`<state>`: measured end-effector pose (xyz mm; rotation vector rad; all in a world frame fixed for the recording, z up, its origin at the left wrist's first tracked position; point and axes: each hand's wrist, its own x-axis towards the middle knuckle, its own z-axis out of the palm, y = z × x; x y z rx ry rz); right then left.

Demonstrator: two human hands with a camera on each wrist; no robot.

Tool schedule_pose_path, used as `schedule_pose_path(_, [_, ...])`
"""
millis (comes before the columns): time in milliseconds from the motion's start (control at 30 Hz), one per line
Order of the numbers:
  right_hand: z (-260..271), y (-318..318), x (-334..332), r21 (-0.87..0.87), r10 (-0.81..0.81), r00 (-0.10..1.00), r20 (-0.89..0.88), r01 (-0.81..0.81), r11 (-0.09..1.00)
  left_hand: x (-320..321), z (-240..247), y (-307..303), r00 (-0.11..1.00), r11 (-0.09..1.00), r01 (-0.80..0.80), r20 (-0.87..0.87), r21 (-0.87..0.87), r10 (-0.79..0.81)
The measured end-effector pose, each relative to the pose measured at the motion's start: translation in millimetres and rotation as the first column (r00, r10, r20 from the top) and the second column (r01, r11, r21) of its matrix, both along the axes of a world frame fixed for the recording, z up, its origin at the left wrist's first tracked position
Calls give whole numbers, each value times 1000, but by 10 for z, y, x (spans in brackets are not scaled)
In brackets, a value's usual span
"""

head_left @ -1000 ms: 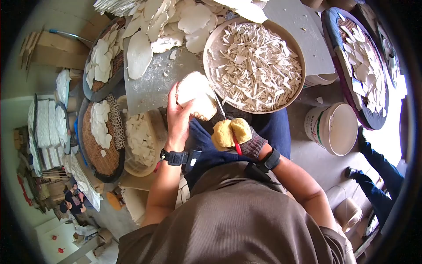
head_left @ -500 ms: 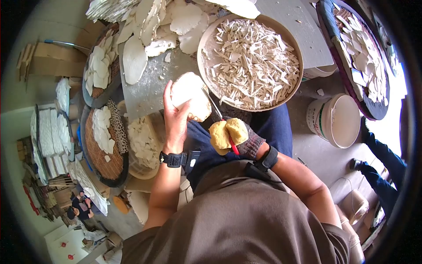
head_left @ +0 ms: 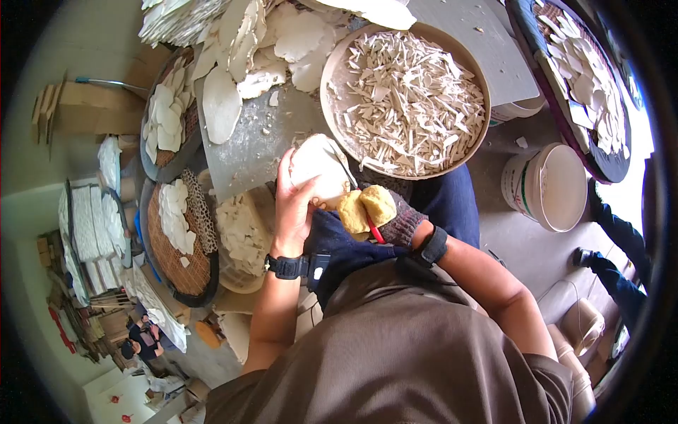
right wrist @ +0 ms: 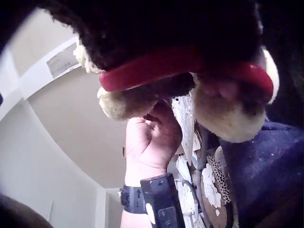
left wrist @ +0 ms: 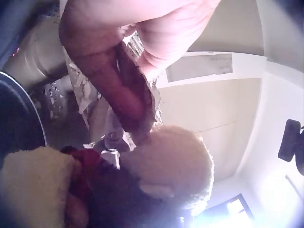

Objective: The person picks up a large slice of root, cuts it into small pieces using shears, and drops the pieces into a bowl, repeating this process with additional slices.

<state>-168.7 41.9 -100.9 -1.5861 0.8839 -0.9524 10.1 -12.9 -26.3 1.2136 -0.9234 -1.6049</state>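
Observation:
In the head view my bare left hand (head_left: 291, 212) grips a pale, rough-edged slice (head_left: 318, 166) by its left and lower edge, thumb across its face. My right hand (head_left: 406, 220), in a grey-brown knit glove, holds scissors with red handles (head_left: 376, 232). Thick yellow sponge padding (head_left: 355, 213) covers the fingers at the handles. The metal blade (head_left: 349, 174) lies along the slice's right edge. In the right wrist view the red handles (right wrist: 147, 69) pass between the dark glove and the padding (right wrist: 230, 116), and the left hand (right wrist: 152, 140) is close beyond them.
A round tray (head_left: 477, 134) heaped with white strips stands on the metal table (head_left: 247, 152), beside a pile of larger slices (head_left: 222, 106). Netted racks (head_left: 169, 254) and a tub of slices (head_left: 240, 233) are at the left. A white bucket (head_left: 519, 187) stands right, near another person's legs (head_left: 614, 272).
The left hand and slice have come down toward the lap, closer to the scissor handles. The blade now lies more over the slice's right edge, and less of it shows.

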Motion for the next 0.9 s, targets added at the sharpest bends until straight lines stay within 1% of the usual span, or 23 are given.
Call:
schedule_pose_path(67, [-60,28,64,208,-38,984,173,1,978,34,-47,7,1000,1000,-14,6,8,14])
schedule_pose_path(133, [-109,70,76,235,-36,982,185,-8,972,65,-39,-9,1000,999,19,-2,29,-19])
schedule_pose_path(167, [-84,60,52,154,-8,993,114,-10,988,83,-29,-16,999,999,33,-8,40,-33])
schedule_pose_path(233, [-86,37,31,82,41,995,87,-48,995,124,14,-26,999,996,42,-19,84,-41])
schedule_pose_path(267, [-88,11,40,89,62,989,136,-75,993,131,23,-29,999,993,50,-24,103,-48])
schedule_pose_path(333, [-72,-14,29,-31,45,997,60,-43,999,126,0,14,997,991,65,-37,114,-62])
schedule_pose_path(400, [57,-44,-23,-294,-70,982,-176,16,956,159,-57,31,996,989,88,-45,116,-84])
schedule_pose_path(500, [25,18,27,-157,-92,985,-143,70,985,231,-68,19,991,973,128,-66,191,-117])
schedule_pose_path(567, [-84,19,61,70,-33,999,-3,34,997,285,-95,-20,986,967,164,-70,197,-153])
schedule_pose_path(633, [-143,11,77,64,-28,999,29,26,998,333,-82,-76,981,966,192,-59,175,-184])
schedule_pose_path(700, [-26,-17,44,-167,-71,996,-53,61,984,345,-42,-129,977,967,214,-39,135,-211])
schedule_pose_path(800, [-287,-4,81,60,56,998,23,-57,997,353,60,-205,938,928,346,-46,134,-343])
schedule_pose_path(900, [-349,-3,36,62,51,993,-103,-45,997,329,117,-215,909,900,415,-9,131,-417])
